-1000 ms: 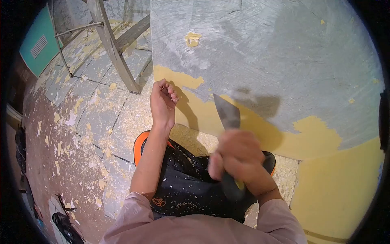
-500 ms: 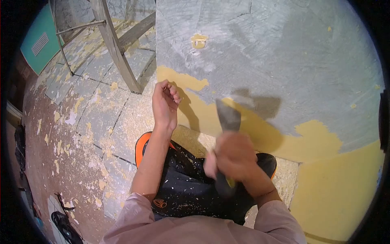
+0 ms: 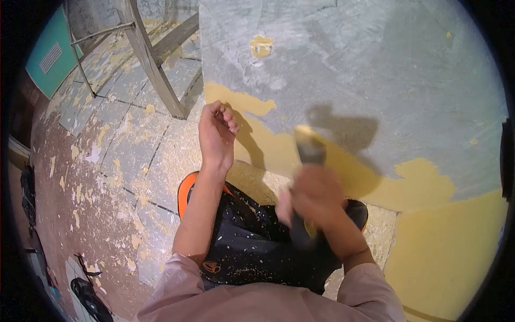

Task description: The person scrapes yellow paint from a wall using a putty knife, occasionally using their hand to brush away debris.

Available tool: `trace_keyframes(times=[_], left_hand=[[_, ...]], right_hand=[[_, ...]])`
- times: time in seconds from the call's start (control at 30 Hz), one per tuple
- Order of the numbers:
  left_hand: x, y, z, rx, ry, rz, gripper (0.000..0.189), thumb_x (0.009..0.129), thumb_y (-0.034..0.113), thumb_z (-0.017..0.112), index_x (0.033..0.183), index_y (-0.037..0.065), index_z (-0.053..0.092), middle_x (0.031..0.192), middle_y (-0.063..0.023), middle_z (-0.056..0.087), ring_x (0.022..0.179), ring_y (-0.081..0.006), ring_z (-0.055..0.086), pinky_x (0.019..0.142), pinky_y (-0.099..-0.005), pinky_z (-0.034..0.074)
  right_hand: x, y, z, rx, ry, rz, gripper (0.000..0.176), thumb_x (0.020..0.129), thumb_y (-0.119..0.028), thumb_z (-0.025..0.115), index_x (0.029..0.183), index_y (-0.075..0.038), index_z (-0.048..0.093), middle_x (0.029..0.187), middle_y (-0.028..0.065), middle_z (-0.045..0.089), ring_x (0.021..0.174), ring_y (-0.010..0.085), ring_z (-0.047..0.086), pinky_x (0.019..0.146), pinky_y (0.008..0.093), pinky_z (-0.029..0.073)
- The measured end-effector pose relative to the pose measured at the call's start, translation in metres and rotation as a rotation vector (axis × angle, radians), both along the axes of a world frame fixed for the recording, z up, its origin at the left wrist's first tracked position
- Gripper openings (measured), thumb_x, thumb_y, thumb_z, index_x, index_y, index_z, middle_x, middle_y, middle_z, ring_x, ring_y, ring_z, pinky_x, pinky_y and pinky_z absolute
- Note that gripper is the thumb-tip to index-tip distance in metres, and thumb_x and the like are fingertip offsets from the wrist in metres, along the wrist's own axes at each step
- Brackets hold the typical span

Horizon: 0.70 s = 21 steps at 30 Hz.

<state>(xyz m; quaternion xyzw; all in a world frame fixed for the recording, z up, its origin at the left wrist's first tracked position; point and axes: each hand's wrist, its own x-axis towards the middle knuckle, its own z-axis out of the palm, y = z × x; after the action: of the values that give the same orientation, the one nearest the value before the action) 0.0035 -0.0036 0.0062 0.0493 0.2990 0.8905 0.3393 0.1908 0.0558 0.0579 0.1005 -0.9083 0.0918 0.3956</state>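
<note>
My right hand (image 3: 320, 196) is wrapped round the dark handle of a scraper (image 3: 311, 150), both blurred by motion. The wide blade points away from me and overlaps the yellow paint (image 3: 271, 139) low on the wall, near its ragged border with bare grey plaster (image 3: 332, 70). My left hand (image 3: 219, 134) is raised beside the wall's left corner, palm showing, fingers loosely curled and apart from the palm. Nothing is in it. Its shadow falls on the yellow paint.
Paint flakes (image 3: 134, 241) litter the tiled floor (image 3: 123, 161) at left. A wooden ladder leg (image 3: 155, 70) stands beyond the wall corner. At far left is a teal panel (image 3: 53, 61); black straps or cables (image 3: 88, 298) lie at lower left. My knees are below the wall.
My right hand and the scraper have moved slightly right and upward. The left hand stays nearly where it was, and the view has shifted a little.
</note>
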Motion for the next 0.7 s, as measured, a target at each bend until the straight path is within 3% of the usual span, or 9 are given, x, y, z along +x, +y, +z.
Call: trace_keyframes(times=[0.07, 0.13, 0.17, 0.27, 0.37, 0.43, 0.6, 0.67, 0.7], left_hand=[[0.003, 0.000, -0.003, -0.007, 0.011, -0.017, 0.019, 0.088, 0.026, 0.045, 0.076, 0.012, 0.039, 0.065, 0.0022, 0.036, 0.056, -0.0100, 0.036, 0.054, -0.0245, 0.032], [-0.004, 0.004, 0.001, 0.006, 0.049, -0.018, 0.019, 0.088, 0.026, 0.045, 0.076, 0.012, 0.039, 0.065, 0.0024, 0.036, 0.056, -0.0100, 0.036, 0.054, -0.0244, 0.032], [-0.003, 0.003, 0.001, -0.002, 0.034, -0.006, 0.019, 0.088, 0.026, 0.045, 0.076, 0.012, 0.039, 0.064, 0.0024, 0.036, 0.056, -0.0099, 0.036, 0.054, -0.0244, 0.032], [0.003, -0.002, -0.001, -0.001, 0.041, -0.010, 0.019, 0.088, 0.025, 0.046, 0.075, 0.012, 0.039, 0.065, 0.0021, 0.035, 0.056, -0.0097, 0.035, 0.054, -0.0242, 0.032], [-0.003, 0.001, 0.002, 0.003, 0.047, -0.007, 0.019, 0.088, 0.025, 0.046, 0.075, 0.012, 0.039, 0.065, 0.0019, 0.036, 0.057, -0.0097, 0.036, 0.054, -0.0239, 0.032], [0.000, -0.002, -0.002, 0.003, 0.043, 0.001, 0.019, 0.087, 0.025, 0.046, 0.076, 0.011, 0.040, 0.066, 0.0021, 0.037, 0.057, -0.0098, 0.036, 0.055, -0.0237, 0.032], [0.004, 0.002, -0.001, 0.012, 0.059, 0.025, 0.015, 0.087, 0.020, 0.047, 0.078, 0.009, 0.043, 0.066, 0.0009, 0.039, 0.057, -0.0097, 0.036, 0.054, -0.0232, 0.032], [0.020, 0.004, 0.000, -0.324, 0.697, 0.471, 0.009, 0.085, 0.012, 0.048, 0.090, 0.005, 0.045, 0.080, -0.0041, 0.046, 0.070, -0.0116, 0.045, 0.063, -0.0236, 0.038], [0.035, 0.008, -0.001, -0.442, 1.001, 0.674, 0.033, 0.082, 0.009, 0.052, 0.112, 0.000, 0.041, 0.109, -0.0143, 0.046, 0.100, -0.0215, 0.047, 0.085, -0.0321, 0.040]], right_hand=[[-0.005, 0.002, -0.001, 0.077, -0.178, -0.172, 0.029, 0.054, 0.005, 0.064, 0.056, -0.010, 0.038, 0.057, 0.0019, 0.043, 0.048, 0.0190, 0.046, 0.040, 0.0299, 0.035], [0.004, -0.001, 0.005, 0.016, -0.035, 0.231, 0.029, 0.056, 0.006, 0.063, 0.058, -0.010, 0.039, 0.059, 0.0027, 0.047, 0.051, 0.0196, 0.050, 0.043, 0.0297, 0.040], [0.008, -0.012, 0.013, -0.178, 0.073, 0.326, 0.030, 0.056, 0.007, 0.064, 0.060, -0.008, 0.039, 0.061, 0.0025, 0.047, 0.054, 0.0194, 0.053, 0.044, 0.0310, 0.044], [-0.014, 0.004, -0.005, -0.080, 0.124, 0.211, 0.030, 0.061, 0.007, 0.063, 0.060, -0.007, 0.037, 0.058, 0.0021, 0.046, 0.049, 0.0180, 0.051, 0.042, 0.0295, 0.043], [-0.008, -0.008, -0.005, -0.173, 0.236, 0.299, 0.026, 0.062, 0.009, 0.063, 0.063, -0.006, 0.041, 0.058, 0.0031, 0.047, 0.046, 0.0185, 0.050, 0.044, 0.0278, 0.044], [0.009, 0.001, 0.005, -0.096, 0.118, 0.292, 0.023, 0.061, 0.010, 0.064, 0.069, -0.005, 0.048, 0.059, 0.0049, 0.048, 0.047, 0.0208, 0.052, 0.045, 0.0294, 0.044], [0.000, 0.016, -0.037, -0.188, 0.189, 0.202, 0.021, 0.061, 0.010, 0.063, 0.061, -0.004, 0.048, 0.055, 0.0070, 0.049, 0.045, 0.0217, 0.052, 0.043, 0.0288, 0.041], [0.026, 0.015, -0.047, -0.407, 0.091, 0.068, 0.015, 0.063, 0.004, 0.066, 0.065, -0.007, 0.056, 0.058, 0.0070, 0.054, 0.051, 0.0223, 0.057, 0.048, 0.0298, 0.044], [0.038, 0.013, -0.053, -0.457, 0.159, -0.040, 0.015, 0.064, 0.005, 0.065, 0.064, -0.007, 0.056, 0.059, 0.0072, 0.056, 0.052, 0.0208, 0.057, 0.047, 0.0282, 0.044]])
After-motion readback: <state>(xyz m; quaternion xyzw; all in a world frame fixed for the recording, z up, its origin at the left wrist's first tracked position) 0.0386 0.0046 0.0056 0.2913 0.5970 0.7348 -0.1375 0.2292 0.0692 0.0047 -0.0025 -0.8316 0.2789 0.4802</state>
